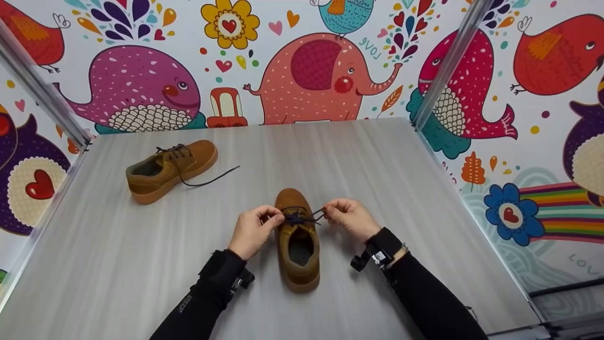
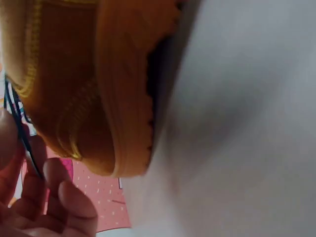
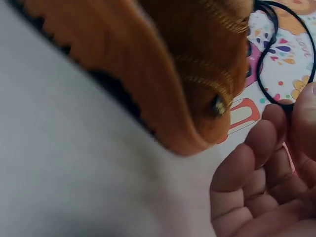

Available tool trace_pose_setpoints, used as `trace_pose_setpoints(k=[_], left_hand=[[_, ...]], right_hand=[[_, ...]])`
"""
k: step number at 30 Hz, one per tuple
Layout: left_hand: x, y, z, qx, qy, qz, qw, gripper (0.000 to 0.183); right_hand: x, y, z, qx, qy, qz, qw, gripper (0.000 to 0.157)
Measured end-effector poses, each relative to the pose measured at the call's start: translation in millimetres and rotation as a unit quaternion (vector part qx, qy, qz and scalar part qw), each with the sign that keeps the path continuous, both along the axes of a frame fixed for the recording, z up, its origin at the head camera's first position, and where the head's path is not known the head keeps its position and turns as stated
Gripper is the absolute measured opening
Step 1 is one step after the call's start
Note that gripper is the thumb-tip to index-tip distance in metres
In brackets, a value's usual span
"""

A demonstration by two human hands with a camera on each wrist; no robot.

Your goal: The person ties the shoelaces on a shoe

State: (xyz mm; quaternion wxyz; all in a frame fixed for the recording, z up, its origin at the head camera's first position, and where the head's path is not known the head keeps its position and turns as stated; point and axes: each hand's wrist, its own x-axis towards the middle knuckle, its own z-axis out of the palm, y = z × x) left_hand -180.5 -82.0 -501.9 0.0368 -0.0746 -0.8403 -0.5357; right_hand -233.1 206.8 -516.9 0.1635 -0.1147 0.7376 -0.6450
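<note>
grey tabletop (image 1: 377, 165) bears a shoe (image 1: 302, 277) with insole (image 1: 300, 251), both hands (image 1: 252, 231) (image 1: 353, 220) pinching laces (image 1: 296, 217).

Printed wall (image 1: 188, 33) behind the grey table (image 1: 377, 165) — purple whale (image 1: 137, 85), coral elephant (image 1: 316, 80) (yellow flower (image 1: 230, 24) between, higher)

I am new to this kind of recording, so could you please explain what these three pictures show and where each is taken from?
There is no machine here: a person is working bare-handed. The widest picture comes from a camera worn on the head, looking forward and down. The other two, taken close up, come from cameras on the left and right wrists.

On the pale grey table stand a nearer brown shoe and, farther back to the left, a second brown shoe with a dark lace end trailing beside it.

The left hand pinches the nearer shoe's dark laces; the right hand has a loop of them in its grip.
</note>
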Motion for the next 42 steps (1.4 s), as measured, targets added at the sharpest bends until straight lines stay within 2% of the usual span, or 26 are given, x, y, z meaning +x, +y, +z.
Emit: trace_pose_setpoints(k=[2, 3, 4, 5, 6, 7, 9, 10, 11, 12, 13, 14, 16, 22, 25, 28, 31, 33, 36, 38, 42], left_hand=[[0.4, -0.2, -1.1, -0.023, 0.03, -0.001, 0.9993, 0.011], [0.6, -0.3, -1.8, -0.038, 0.048, -0.001, 0.9982, 0.011], [0.4, -0.4, -2.5, -0.055, 0.069, 0.0, 0.9961, 0.012], [0.0, -0.6, -3.2, -0.073, 0.094, 0.001, 0.9929, 0.012], [-0.4, -0.7, -3.7, -0.094, 0.12, 0.003, 0.9883, 0.012], [-0.7, -0.8, -4.0, -0.116, 0.146, 0.005, 0.9825, 0.013], [-1.0, -1.3, -4.2, -0.151, 0.19, 0.01, 0.9701, 0.013], [-1.2, -1.7, -4.2, -0.164, 0.209, 0.011, 0.9641, 0.013], [-1.1, -2.2, -4.0, -0.172, 0.222, 0.01, 0.9597, 0.013], [-1.0, -2.8, -3.8, -0.176, 0.229, 0.009, 0.9572, 0.012], [-1.0, -3.7, -3.4, -0.179, 0.234, 0.009, 0.9554, 0.012], [-1.1, -4.5, -3.1, -0.178, 0.236, 0.009, 0.9553, 0.012], [-1.8, -5.7, -3.1, -0.173, 0.233, 0.011, 0.9568, 0.012], [-1.4, -6.6, -6.8, -0.154, 0.2, 0.021, 0.9673, 0.013], [1.1, -7.9, -8.1, -0.14, 0.166, 0.021, 0.9759, 0.011], [3.1, -11.2, -9.3, -0.121, 0.125, 0.035, 0.9842, 0.011], [3.6, -14.1, -10.5, -0.108, 0.095, 0.054, 0.9881, 0.014], [3.2, -15.1, -11.4, -0.107, 0.096, 0.058, 0.9879, 0.014], [3.6, -15.2, -13.1, -0.114, 0.106, 0.056, 0.9862, 0.014], [4.3, -14.5, -14.3, -0.124, 0.116, 0.055, 0.9839, 0.013], [4.9, -12.2, -15.9, -0.15, 0.141, 0.054, 0.9771, 0.012]], right_hand=[[0.2, -0.2, -0.7, 0.036, 0.038, 0.006, 0.999, 0.026], [0.0, 0.2, -1.3, 0.066, 0.074, 0.011, 0.995, 0.023], [-0.1, 0.9, -1.6, 0.107, 0.124, 0.017, 0.986, 0.02], [-0.5, 1.8, -1.6, 0.152, 0.182, 0.02, 0.971, 0.018], [-1.3, 3.0, -2.0, 0.197, 0.245, 0.02, 0.949, 0.015], [-2.1, 4.5, -2.1, 0.243, 0.308, 0.014, 0.92, 0.013], [-4.3, 8.0, -2.6, 0.322, 0.422, -0.009, 0.848, 0.012], [-5.3, 9.7, -3.0, 0.346, 0.461, -0.017, 0.817, 0.012], [-5.9, 11.4, -3.0, 0.359, 0.484, -0.022, 0.798, 0.012], [-6.2, 12.8, -2.9, 0.367, 0.5, -0.025, 0.784, 0.012], [-6.2, 13.8, -1.9, 0.375, 0.506, -0.025, 0.776, 0.012], [-6.0, 14.7, -0.8, 0.38, 0.506, -0.023, 0.774, 0.012], [-5.1, 15.7, 2.3, 0.383, 0.491, -0.018, 0.782, 0.011], [-4.4, 15.8, 5.8, 0.383, 0.421, 0.004, 0.822, 0.013], [-2.2, 15.8, 4.4, 0.373, 0.394, 0.012, 0.84, 0.013], [3.0, 14.9, 5.1, 0.353, 0.376, 0.006, 0.857, 0.013], [10.6, 11.3, 9.8, 0.322, 0.382, -0.01, 0.866, 0.015], [17.4, 6.7, 15.5, 0.298, 0.402, -0.021, 0.866, 0.017], [29.3, -3.6, 25.8, 0.257, 0.454, -0.017, 0.853, 0.021], [38.4, -11.5, 31.7, 0.23, 0.491, 0.009, 0.84, 0.026], [56.5, -24.8, 36.8, 0.203, 0.538, 0.092, 0.813, 0.038]])
